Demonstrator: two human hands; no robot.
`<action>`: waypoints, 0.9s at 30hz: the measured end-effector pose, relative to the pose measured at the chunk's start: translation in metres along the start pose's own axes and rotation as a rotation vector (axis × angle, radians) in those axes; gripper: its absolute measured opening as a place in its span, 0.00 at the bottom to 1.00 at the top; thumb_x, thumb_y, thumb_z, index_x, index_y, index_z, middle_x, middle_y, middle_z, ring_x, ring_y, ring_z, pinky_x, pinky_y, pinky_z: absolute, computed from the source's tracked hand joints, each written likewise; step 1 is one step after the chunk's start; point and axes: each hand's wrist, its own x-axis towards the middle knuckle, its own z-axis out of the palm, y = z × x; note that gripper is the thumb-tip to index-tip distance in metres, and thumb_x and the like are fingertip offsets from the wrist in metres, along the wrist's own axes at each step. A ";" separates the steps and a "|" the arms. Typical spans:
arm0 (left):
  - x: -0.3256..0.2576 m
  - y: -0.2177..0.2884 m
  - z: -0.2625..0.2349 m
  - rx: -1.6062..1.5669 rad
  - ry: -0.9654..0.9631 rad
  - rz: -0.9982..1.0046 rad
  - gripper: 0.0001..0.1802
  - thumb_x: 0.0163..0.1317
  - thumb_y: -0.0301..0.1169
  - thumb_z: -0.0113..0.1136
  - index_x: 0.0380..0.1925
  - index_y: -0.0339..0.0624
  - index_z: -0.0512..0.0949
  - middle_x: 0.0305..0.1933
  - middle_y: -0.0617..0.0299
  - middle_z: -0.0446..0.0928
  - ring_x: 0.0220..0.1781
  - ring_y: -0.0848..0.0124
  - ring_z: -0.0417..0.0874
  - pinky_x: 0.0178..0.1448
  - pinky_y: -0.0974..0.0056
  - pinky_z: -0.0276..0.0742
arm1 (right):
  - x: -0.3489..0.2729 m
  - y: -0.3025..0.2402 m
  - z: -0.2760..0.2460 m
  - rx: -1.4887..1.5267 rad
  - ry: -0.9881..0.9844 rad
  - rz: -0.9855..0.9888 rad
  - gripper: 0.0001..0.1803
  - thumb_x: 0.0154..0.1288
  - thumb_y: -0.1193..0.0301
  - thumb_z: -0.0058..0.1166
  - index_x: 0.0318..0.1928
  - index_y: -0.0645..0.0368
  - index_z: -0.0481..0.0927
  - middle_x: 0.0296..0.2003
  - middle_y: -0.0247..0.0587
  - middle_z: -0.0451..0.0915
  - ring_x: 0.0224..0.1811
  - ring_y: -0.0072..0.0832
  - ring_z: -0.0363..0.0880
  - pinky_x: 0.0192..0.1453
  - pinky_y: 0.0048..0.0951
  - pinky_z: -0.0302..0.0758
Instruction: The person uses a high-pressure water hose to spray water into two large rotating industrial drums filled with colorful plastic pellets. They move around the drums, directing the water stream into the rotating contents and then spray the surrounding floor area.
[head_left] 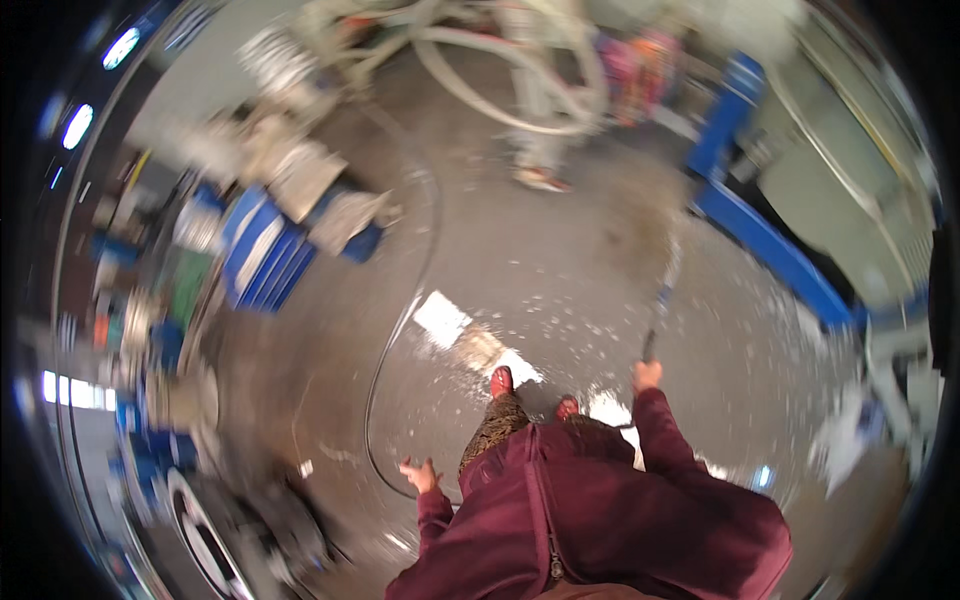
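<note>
My right hand [648, 376] is closed round the dark grip of a thin spray wand [663, 296], which points forward to the right. A pale streak of water leaves its tip and meets the wet floor. My left hand [422, 475] is held out low on the left with its fingers spread, holding nothing. A thin dark hose [368, 428] curves over the floor beside it and passes out of sight behind my jacket. Foam and water patches [441, 318] lie on the grey floor [520, 290] ahead of my red shoes [502, 381]. Motion blurs much of the picture.
A blue metal frame [765, 245] stands at the right beside a large pale machine. Blue-and-white striped containers [262, 250] and sacks crowd the left. At the far side another person [540, 130] stands behind looped cream hose [505, 120]. A round-faced machine [205, 535] sits at lower left.
</note>
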 end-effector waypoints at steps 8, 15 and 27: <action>0.123 0.159 0.139 0.393 -0.246 0.534 0.37 0.42 0.19 0.61 0.52 0.49 0.55 0.50 0.41 0.60 0.49 0.47 0.66 0.46 0.50 0.71 | 0.022 -0.068 -0.002 -0.083 0.166 -0.075 0.10 0.48 0.73 0.49 0.33 0.64 0.73 0.13 0.37 0.70 0.10 0.27 0.69 0.12 0.30 0.65; 0.112 0.336 0.251 0.328 -0.394 1.084 0.36 0.42 0.17 0.59 0.54 0.45 0.57 0.43 0.47 0.63 0.41 0.59 0.68 0.47 0.58 0.67 | 0.018 -0.203 0.037 -0.114 0.085 -0.100 0.16 0.47 0.71 0.48 0.39 0.61 0.74 0.21 0.50 0.75 0.26 0.41 0.75 0.29 0.37 0.69; 0.175 0.305 0.238 0.661 -0.628 0.954 0.39 0.39 0.18 0.59 0.55 0.49 0.58 0.47 0.51 0.67 0.45 0.54 0.67 0.51 0.56 0.66 | 0.016 -0.225 0.117 -0.183 0.278 -0.174 0.15 0.46 0.72 0.49 0.37 0.64 0.74 0.19 0.53 0.75 0.25 0.44 0.78 0.32 0.38 0.71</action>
